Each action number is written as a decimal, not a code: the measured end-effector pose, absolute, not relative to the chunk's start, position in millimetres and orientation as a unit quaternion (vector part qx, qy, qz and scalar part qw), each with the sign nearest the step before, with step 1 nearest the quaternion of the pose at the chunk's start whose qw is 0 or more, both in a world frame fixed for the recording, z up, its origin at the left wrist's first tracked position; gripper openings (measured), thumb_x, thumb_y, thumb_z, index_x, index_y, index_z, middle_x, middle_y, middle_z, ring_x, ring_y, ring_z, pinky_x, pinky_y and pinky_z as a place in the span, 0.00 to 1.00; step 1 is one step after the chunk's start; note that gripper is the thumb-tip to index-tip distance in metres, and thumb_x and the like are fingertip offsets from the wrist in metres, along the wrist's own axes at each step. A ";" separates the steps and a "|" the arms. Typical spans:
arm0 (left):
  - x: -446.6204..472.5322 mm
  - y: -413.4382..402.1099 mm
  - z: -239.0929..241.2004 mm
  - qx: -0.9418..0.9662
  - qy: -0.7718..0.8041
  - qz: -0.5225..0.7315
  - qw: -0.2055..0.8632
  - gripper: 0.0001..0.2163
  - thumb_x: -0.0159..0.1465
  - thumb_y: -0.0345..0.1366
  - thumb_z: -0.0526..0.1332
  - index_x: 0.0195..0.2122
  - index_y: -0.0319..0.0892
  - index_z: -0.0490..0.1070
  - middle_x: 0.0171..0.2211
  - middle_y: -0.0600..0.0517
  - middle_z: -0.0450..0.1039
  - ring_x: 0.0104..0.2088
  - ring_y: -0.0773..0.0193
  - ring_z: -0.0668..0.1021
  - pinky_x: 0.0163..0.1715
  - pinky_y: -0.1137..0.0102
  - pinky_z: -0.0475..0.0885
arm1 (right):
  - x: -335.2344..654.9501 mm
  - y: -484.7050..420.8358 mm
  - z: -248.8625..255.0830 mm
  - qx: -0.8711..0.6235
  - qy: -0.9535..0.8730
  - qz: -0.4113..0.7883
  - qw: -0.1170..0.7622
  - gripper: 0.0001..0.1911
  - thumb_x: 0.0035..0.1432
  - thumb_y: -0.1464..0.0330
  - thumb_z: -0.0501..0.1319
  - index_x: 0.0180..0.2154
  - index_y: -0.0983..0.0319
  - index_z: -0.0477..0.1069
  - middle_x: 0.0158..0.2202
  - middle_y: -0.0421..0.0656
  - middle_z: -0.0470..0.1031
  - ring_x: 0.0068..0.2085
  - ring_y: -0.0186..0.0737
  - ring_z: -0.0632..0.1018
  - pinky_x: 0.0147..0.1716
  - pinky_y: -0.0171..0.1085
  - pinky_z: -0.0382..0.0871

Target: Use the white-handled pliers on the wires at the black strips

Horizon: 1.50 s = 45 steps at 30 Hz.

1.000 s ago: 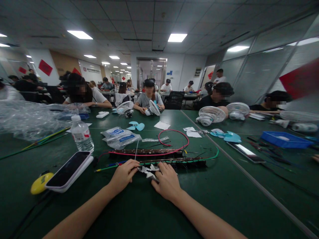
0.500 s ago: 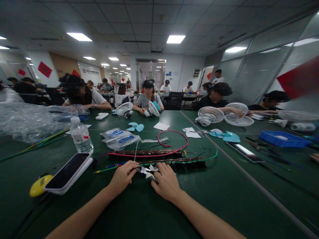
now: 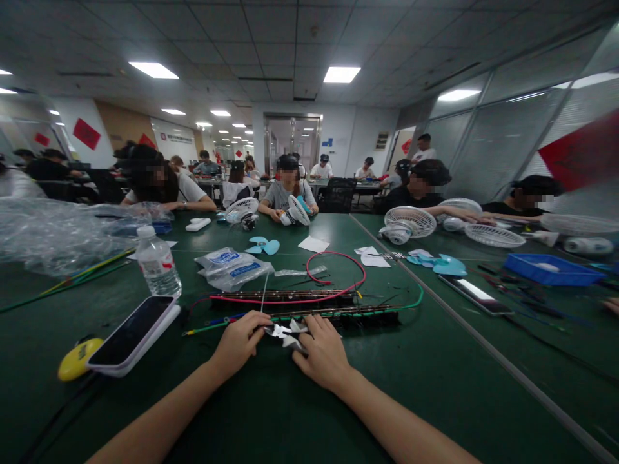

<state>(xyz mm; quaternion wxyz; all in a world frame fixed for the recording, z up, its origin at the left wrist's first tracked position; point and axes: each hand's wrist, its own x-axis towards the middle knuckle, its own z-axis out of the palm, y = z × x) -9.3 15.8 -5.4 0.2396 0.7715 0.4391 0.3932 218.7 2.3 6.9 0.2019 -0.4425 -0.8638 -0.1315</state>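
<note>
My left hand [image 3: 240,343] is closed in a pinch, its thumb and fingers around the lower end of a thin white strip like a cable tie [image 3: 264,293], which points upward. Fingers bent, my right hand [image 3: 320,351] is closed over what look like small pliers [image 3: 279,331], with silver jaws toward the left hand and pale handles partly hidden under the palm. Just beyond both hands lies a dark wire bundle [image 3: 358,316] with copper-coloured lines and a green wire [image 3: 420,298]. Behind it is a second bundle [image 3: 285,297], crossed by a red wire [image 3: 363,274].
To the left are a phone [image 3: 133,335], a yellow tape measure-like object [image 3: 80,359], a water bottle [image 3: 157,264] and plastic bags [image 3: 235,269]. A phone [image 3: 474,296] and a blue tray [image 3: 551,269] lie right. Co-workers sit opposite with white fan parts [image 3: 409,222].
My hands stay almost in place, with the silver jaws shifted very slightly. Across the table at right, a co-worker's round white fan guard has moved to the right.
</note>
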 end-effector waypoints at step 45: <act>-9.4 15.9 -5.8 0.770 0.440 0.398 0.235 0.10 0.66 0.36 0.53 0.41 0.41 0.73 0.47 0.46 0.72 0.16 0.74 0.71 0.21 0.73 0.73 | 216.1 1.0 8.5 -0.454 -0.858 -0.148 0.190 0.08 0.51 0.63 0.63 0.29 0.62 0.73 0.38 0.48 0.70 0.41 0.46 0.68 0.41 0.42 0.60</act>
